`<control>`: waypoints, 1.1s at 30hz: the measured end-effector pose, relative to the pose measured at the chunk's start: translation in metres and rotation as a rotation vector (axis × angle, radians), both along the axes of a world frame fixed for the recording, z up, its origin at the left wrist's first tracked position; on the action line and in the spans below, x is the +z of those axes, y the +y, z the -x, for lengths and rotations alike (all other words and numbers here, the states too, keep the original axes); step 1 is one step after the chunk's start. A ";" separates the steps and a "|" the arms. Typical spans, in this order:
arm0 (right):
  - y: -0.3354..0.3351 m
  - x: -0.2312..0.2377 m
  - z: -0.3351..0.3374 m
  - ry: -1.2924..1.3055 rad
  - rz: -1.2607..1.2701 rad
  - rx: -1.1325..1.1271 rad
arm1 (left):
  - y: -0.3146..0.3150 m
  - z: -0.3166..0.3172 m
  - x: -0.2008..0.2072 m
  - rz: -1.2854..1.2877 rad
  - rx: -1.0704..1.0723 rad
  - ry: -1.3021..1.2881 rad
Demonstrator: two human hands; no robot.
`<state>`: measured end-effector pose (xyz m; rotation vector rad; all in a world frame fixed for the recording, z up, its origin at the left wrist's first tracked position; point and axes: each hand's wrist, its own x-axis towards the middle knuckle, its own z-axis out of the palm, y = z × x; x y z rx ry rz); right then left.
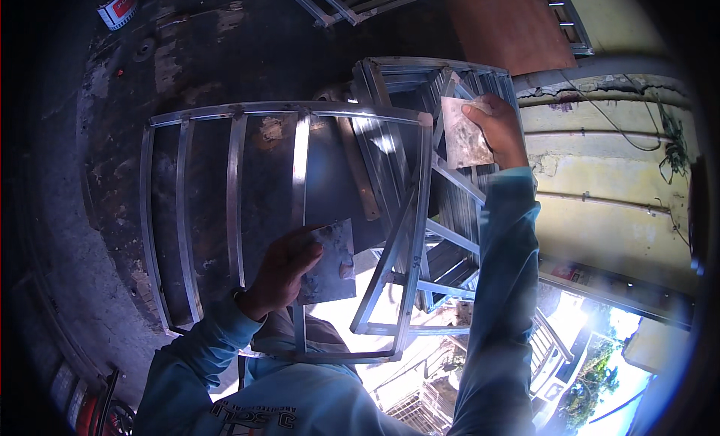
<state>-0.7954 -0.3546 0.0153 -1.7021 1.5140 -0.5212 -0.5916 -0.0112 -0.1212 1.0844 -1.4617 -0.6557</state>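
Gripping grey smeared scraper plates: left hand (pixel 281 275) one (pixel 330 263), right hand (pixel 499 128) another (pixel 463 133).

Floor (pixel 112 173): dark, stained concrete with pale scuffed patches, mostly toward 11 o'clock. Lying on it: red-and-white can (pixel 117 6) at 11, on its side near the rim. Small round disc (pixel 143 48) just below the can, apart from it. Metal frame sections (pixel 352 1) flat on the floor at 12. Reddish-brown board (pixel 510 23) at 1, beside those frames.
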 end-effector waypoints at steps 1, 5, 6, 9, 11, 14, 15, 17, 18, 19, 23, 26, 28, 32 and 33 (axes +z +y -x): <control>0.008 0.009 0.005 -0.076 -0.092 0.111 | 0.000 0.001 -0.005 0.000 0.005 -0.001; 0.115 0.023 -0.043 -0.265 -0.412 0.437 | -0.013 0.006 0.010 -0.563 -0.247 0.851; 0.133 0.018 -0.048 -0.132 -0.352 0.584 | -0.019 0.006 0.026 -0.754 -0.391 1.416; 0.135 0.008 -0.029 -0.007 -0.294 0.693 | -0.025 0.013 0.041 -0.676 -0.463 1.536; 0.116 0.024 -0.018 0.134 -0.175 0.686 | -0.019 0.007 0.043 -0.625 -0.413 1.533; 0.103 0.039 -0.010 0.068 -0.259 0.225 | -0.015 -0.004 0.034 -0.573 -0.329 1.404; 0.099 0.035 -0.008 0.074 -0.261 0.227 | -0.015 -0.006 0.032 -0.566 -0.291 1.274; 0.088 0.024 -0.002 0.175 0.027 0.445 | -0.018 0.001 0.038 -0.586 -0.244 1.294; 0.089 0.027 -0.020 0.173 0.022 0.449 | -0.017 0.001 0.039 -0.613 -0.182 1.301; 0.090 0.033 -0.039 0.279 -0.058 0.360 | -0.015 0.002 0.032 -0.620 -0.177 1.280; 0.065 0.025 -0.081 0.537 -0.084 0.310 | -0.008 0.000 0.030 -0.582 -0.201 1.224; 0.048 0.020 -0.097 0.597 -0.147 0.276 | -0.003 0.002 0.030 -0.570 -0.167 1.164; 0.045 0.020 -0.094 0.607 -0.134 0.265 | 0.004 0.005 0.030 -0.597 -0.132 1.083; 0.048 0.004 -0.079 0.371 -0.121 0.384 | 0.017 0.008 0.027 -0.603 -0.097 1.262; 0.061 0.010 -0.073 0.201 -0.093 0.462 | 0.020 0.008 0.028 -0.616 -0.043 1.278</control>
